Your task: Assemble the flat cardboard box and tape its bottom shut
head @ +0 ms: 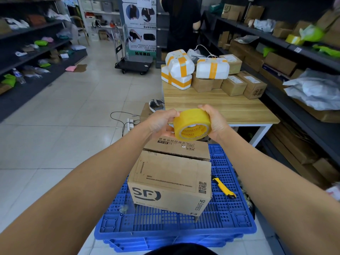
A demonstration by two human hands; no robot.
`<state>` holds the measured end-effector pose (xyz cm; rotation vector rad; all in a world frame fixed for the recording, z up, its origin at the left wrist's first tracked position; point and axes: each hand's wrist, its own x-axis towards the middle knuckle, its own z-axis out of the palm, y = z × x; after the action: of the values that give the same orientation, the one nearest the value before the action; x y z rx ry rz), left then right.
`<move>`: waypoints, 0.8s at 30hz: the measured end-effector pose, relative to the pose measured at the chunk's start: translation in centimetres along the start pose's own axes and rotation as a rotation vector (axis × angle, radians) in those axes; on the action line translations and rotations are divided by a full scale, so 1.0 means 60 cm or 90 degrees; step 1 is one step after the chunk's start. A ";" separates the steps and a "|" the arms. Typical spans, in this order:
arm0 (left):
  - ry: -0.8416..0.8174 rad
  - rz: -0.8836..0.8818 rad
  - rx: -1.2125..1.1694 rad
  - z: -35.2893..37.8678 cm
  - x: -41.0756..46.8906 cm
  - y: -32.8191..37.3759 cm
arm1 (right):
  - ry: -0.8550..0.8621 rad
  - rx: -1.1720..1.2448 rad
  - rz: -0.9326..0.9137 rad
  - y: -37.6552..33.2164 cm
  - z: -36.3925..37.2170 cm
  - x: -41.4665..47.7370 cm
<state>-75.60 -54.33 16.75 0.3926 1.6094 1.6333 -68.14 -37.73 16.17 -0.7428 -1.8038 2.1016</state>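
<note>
A brown cardboard box (171, 179) printed with "SF" stands formed on a blue plastic crate (228, 214). Its upper flaps are folded over, and a gap shows between them. Above the box I hold a roll of yellow tape (192, 124) in both hands. My left hand (161, 122) grips the roll's left side with fingers at its edge. My right hand (215, 120) wraps around the right side.
A yellow utility knife (223, 188) lies on the crate right of the box. A wooden table (220, 107) ahead carries several taped parcels. Shelves line both sides. A person in black stands behind the table. A power strip and cable lie on the floor.
</note>
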 end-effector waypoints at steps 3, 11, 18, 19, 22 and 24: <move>0.008 0.007 0.015 0.002 0.001 0.002 | 0.012 0.004 -0.004 0.001 0.001 0.002; 0.023 0.010 0.010 0.007 0.006 -0.001 | 0.015 0.003 -0.005 0.000 -0.001 0.006; -0.028 -0.003 -0.001 0.002 0.010 -0.001 | 0.011 0.008 -0.007 0.002 -0.004 0.006; -0.030 -0.003 -0.011 0.002 0.010 -0.002 | 0.009 0.005 -0.008 0.002 -0.004 0.005; -0.036 -0.004 -0.024 0.001 0.008 -0.004 | 0.012 0.004 -0.008 0.004 -0.004 0.004; -0.046 -0.004 -0.022 0.001 0.007 -0.005 | 0.016 0.007 -0.008 0.005 -0.005 0.003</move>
<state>-75.72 -54.01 16.38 0.4233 1.5246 1.6212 -68.09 -37.43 15.82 -0.7497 -1.7788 2.0838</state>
